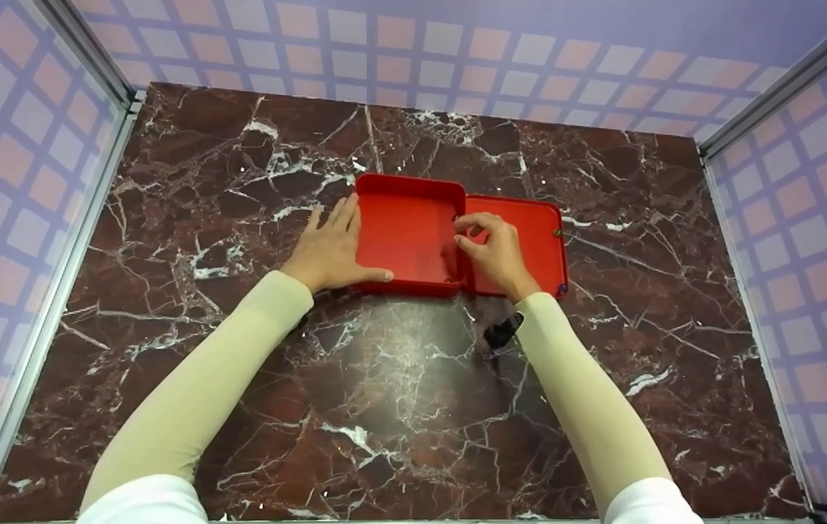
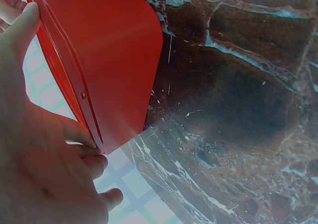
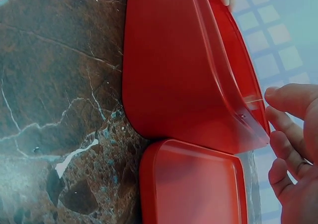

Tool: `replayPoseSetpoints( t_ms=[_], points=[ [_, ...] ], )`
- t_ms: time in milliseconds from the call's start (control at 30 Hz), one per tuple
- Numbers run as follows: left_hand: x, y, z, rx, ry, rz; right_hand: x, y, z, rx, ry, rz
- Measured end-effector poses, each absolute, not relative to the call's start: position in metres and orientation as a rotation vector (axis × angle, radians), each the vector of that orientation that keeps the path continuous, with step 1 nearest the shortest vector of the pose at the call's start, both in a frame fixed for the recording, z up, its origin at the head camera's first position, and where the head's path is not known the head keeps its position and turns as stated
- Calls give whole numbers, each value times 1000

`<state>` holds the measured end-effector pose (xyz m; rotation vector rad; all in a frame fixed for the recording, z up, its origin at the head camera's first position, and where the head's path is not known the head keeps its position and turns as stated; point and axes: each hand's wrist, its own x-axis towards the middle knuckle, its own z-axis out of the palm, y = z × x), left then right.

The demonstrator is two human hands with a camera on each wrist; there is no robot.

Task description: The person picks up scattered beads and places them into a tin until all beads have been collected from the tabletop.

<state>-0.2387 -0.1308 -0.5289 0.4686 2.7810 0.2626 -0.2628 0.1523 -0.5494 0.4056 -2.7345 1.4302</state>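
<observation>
A square red box (image 1: 406,233) stands without a cover on the marbled table. My left hand (image 1: 333,247) rests against its left side, fingers spread and fairly straight, thumb over the front rim. At the opposite rim, my right hand (image 1: 493,251) pinches a thin pale strand (image 3: 254,101) between thumb and index finger; its kind is too fine to tell. A shallow red lid (image 1: 529,255) lies open side up right of the box, partly beneath the right hand. Small green (image 1: 557,233) and blue (image 1: 563,289) pieces sit at the lid's right edge.
The dark red marbled table (image 1: 384,407) reaches to checkered walls (image 1: 398,58) at the back and both sides, with metal posts at the corners. A black device (image 1: 502,331) sits at the right wrist.
</observation>
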Motion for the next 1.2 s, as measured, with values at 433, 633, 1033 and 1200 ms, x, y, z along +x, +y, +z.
replayPoseSetpoints(
  t_ms=[433,633,1033,1200],
  points=[
    [-237,-126,-527,483,2789,258,-255,169,-545,355,-2719,1426],
    [-239,-126,-526,493,2781,252,-253,178,-547,342,-2688,1420],
    [-241,-130,-529,507,2788,228,-246,198,-546,292,-2649,1385],
    [-239,-131,-529,500,2785,243,-243,208,-546,265,-2657,1348]
  ],
)
